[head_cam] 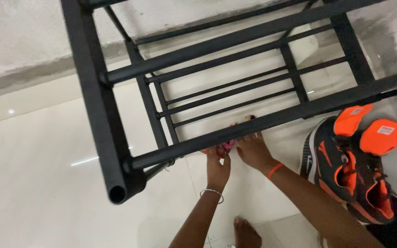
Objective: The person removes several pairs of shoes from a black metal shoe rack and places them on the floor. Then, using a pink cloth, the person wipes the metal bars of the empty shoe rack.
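— So, what are the hands doing down there?

— Both are reaching under the black metal rack [217, 50], low by the white tiled floor [37, 174]. The left hand [218, 166] is gripping a pink and yellow cloth [227, 145], its fingers curling closed around it just beneath the rack's front bar.

— And the other one?

— The right hand [253, 150] is lying just beside it with fingers spread, pressing near the cloth; the bar is hiding its fingertips. A pair of black and orange sneakers [352, 170] is sitting near the right forearm.
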